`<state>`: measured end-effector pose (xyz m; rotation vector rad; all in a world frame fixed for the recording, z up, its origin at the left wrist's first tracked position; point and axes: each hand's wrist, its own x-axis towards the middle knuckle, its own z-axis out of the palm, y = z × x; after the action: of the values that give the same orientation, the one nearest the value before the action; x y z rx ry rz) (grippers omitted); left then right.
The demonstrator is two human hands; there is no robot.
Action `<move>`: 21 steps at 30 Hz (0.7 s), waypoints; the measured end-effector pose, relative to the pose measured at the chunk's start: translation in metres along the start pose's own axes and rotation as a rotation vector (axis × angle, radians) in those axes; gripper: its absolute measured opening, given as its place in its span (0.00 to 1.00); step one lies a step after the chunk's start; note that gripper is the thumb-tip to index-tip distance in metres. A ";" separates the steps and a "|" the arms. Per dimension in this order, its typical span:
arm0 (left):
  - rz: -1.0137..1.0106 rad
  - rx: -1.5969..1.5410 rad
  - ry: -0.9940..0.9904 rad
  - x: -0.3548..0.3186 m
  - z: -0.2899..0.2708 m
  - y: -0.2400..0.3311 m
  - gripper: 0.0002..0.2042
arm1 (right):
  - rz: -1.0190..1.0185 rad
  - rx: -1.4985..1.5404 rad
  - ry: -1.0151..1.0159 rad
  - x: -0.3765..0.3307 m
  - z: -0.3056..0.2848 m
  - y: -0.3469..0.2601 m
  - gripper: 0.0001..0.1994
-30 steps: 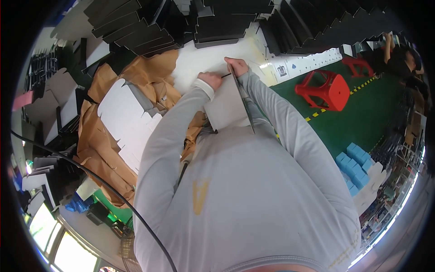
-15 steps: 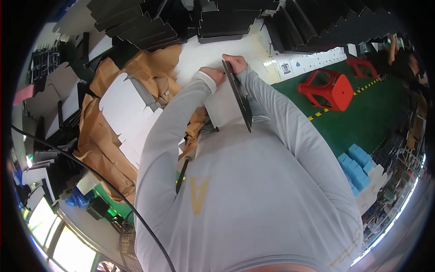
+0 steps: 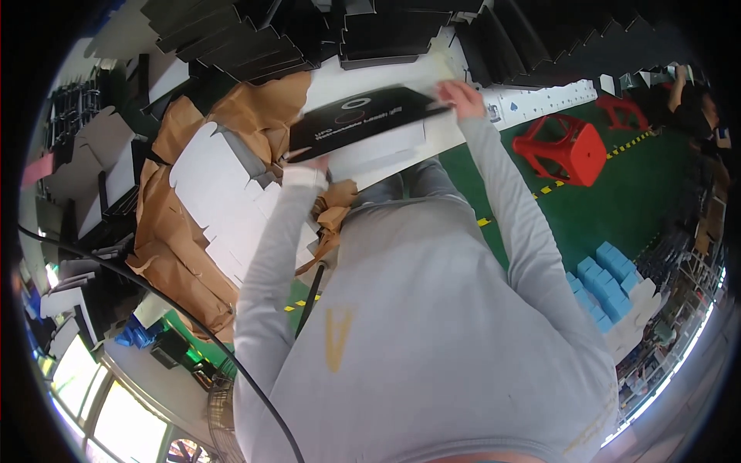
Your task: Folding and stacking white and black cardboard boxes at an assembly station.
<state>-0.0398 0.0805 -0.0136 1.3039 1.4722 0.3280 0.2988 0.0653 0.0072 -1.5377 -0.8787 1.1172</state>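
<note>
Landmark: the white worktable [image 3: 330, 85]; all places below are taken from it.
Black printed carton [image 3: 367, 119]: over the worktable's near part, tilted, lettered face showing.
Slip risk: I have it only by its two ends, so a loose pinch could let one end drop onto the worktable.
Crease risk: uneven pull between the ends might bend the panel (thin board, by the look of it).
Left hand [image 3: 315, 163]: closed at the carton's left end, as I judge it; most fingers hidden beneath.
Right hand [image 3: 463, 99]: thumb and fingers closed on the right end, slightly blurred.
Snag risk: crumpled kraft paper [image 3: 181, 258], at the worktable's left, might catch my left sleeve.
Black carton stacks [image 3: 394, 35]: along the worktable's far side.
Red plastic stool [image 3: 580, 154]: right of the worktable.
</note>
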 end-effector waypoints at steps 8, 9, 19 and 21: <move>0.216 0.117 -0.202 -0.133 0.038 -0.016 0.08 | -0.065 -0.619 0.200 -0.083 -0.007 0.035 0.25; 0.141 0.246 -0.200 -0.134 0.025 0.003 0.07 | 0.066 -0.707 0.153 -0.093 -0.009 0.031 0.27; 0.236 -0.403 0.222 -0.001 -0.039 0.049 0.10 | 0.113 -1.026 -0.189 -0.087 0.044 0.006 0.20; 0.264 -0.075 0.152 0.023 -0.016 0.030 0.11 | -0.108 -1.113 -0.284 -0.079 0.049 -0.006 0.21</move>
<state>-0.0322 0.1175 0.0033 1.4401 1.3988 0.6618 0.2283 0.0087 0.0268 -2.1671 -1.9602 0.7754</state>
